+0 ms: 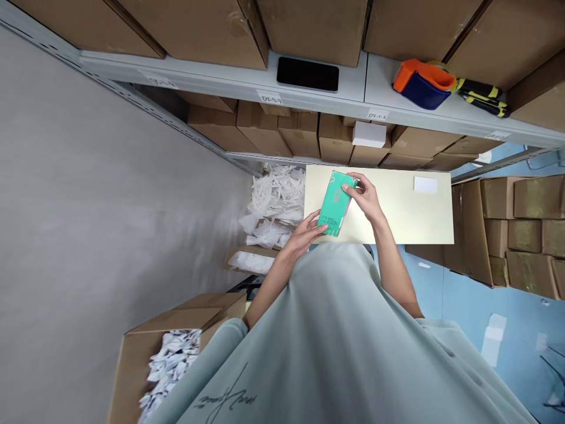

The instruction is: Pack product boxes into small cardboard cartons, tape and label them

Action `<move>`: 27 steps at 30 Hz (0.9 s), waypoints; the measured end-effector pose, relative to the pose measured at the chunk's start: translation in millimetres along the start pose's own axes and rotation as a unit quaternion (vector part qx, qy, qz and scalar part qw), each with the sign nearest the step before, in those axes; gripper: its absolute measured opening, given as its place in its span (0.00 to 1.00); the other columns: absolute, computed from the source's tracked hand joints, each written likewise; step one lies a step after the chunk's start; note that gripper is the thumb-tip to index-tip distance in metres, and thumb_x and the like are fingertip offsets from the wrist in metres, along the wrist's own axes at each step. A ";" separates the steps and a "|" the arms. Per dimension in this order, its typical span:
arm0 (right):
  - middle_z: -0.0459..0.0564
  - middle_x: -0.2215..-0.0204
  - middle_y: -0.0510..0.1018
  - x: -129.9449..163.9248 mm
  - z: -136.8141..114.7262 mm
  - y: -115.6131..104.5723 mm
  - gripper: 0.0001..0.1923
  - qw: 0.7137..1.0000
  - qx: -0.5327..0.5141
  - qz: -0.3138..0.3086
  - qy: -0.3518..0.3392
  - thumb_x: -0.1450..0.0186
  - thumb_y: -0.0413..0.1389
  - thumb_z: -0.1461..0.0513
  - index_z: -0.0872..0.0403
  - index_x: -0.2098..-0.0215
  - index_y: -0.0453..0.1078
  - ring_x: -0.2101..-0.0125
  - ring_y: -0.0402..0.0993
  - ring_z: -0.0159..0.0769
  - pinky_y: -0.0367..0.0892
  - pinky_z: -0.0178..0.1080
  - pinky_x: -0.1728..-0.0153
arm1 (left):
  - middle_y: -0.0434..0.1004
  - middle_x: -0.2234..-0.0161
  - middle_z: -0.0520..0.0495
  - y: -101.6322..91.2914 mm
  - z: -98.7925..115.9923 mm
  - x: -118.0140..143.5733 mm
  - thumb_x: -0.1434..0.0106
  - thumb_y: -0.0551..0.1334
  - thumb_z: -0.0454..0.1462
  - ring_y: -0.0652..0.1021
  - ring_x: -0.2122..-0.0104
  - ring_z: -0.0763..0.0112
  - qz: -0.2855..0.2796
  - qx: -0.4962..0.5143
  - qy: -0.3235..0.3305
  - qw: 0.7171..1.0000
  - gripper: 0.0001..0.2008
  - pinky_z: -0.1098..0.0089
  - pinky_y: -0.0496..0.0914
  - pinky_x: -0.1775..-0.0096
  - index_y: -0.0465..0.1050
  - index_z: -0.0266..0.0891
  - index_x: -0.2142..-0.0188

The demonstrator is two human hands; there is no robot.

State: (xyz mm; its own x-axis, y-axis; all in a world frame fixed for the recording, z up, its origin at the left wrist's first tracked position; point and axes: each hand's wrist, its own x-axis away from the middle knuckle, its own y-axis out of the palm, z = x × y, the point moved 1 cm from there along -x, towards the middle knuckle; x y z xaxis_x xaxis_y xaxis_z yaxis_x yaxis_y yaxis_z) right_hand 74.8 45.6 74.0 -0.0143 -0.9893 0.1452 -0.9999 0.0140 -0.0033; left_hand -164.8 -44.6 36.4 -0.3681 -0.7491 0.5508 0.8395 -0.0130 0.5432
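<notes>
I hold a small teal-green carton (336,203) with both hands above a pale yellow tabletop (410,215). My left hand (304,231) grips its near lower end. At its far upper end my right hand (364,197) has the fingers curled around the top corner. The carton is tilted, its printed face turned up to the camera.
A white card (425,184) lies on the tabletop's far right. White plastic bags (276,203) pile at left. The shelf (229,76) above carries a black phone (308,73), an orange-blue tape dispenser (421,82) and a yellow-black tool (483,97). Cardboard boxes (521,229) stand at right; an open box (168,353) sits near left.
</notes>
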 end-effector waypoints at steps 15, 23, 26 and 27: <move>0.47 0.52 0.85 5.9 -8.4 -15.5 0.31 0.996 -0.044 -0.074 0.032 0.37 0.73 0.36 0.43 0.47 0.77 0.51 0.83 0.41 0.84 0.46 0.47 | 0.91 0.49 0.35 -28.0 -7.8 6.6 0.23 0.62 0.35 0.90 0.53 0.55 -0.022 0.201 -0.164 0.966 0.19 0.58 0.84 0.48 0.80 0.32 0.38; 0.57 0.35 0.77 32.7 -20.1 10.8 0.24 0.983 0.130 -0.044 -0.124 0.29 0.68 0.40 0.45 0.45 0.79 0.38 0.80 0.49 0.84 0.48 0.46 | 0.91 0.58 0.37 -18.8 -13.7 -18.8 0.22 0.60 0.33 0.90 0.56 0.56 0.068 0.186 -0.165 0.966 0.17 0.62 0.83 0.48 0.81 0.30 0.40; 0.59 0.32 0.74 71.8 -31.2 26.8 0.16 0.939 0.261 -0.056 -0.219 0.25 0.67 0.50 0.44 0.43 0.80 0.33 0.77 0.51 0.83 0.52 0.41 | 0.90 0.58 0.42 -11.5 -11.3 -32.8 0.21 0.58 0.30 0.88 0.58 0.63 0.134 0.202 -0.110 0.964 0.15 0.66 0.81 0.47 0.82 0.32 0.43; 0.58 0.31 0.74 86.4 -31.6 31.9 0.14 0.920 0.296 -0.068 -0.246 0.25 0.67 0.53 0.44 0.42 0.81 0.33 0.77 0.51 0.83 0.52 0.40 | 0.89 0.54 0.42 -9.4 -9.2 -35.5 0.20 0.60 0.32 0.87 0.55 0.63 0.130 0.209 -0.090 0.965 0.14 0.65 0.81 0.46 0.81 0.34 0.42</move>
State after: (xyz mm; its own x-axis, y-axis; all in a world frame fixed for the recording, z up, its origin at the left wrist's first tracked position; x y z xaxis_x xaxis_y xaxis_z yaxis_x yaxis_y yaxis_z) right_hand 41.7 -34.9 117.7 0.2593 -0.9242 -0.2803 -0.8139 -0.0528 -0.5785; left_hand -155.9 -24.0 5.9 -0.2621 -0.5636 0.7834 0.6913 0.4567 0.5599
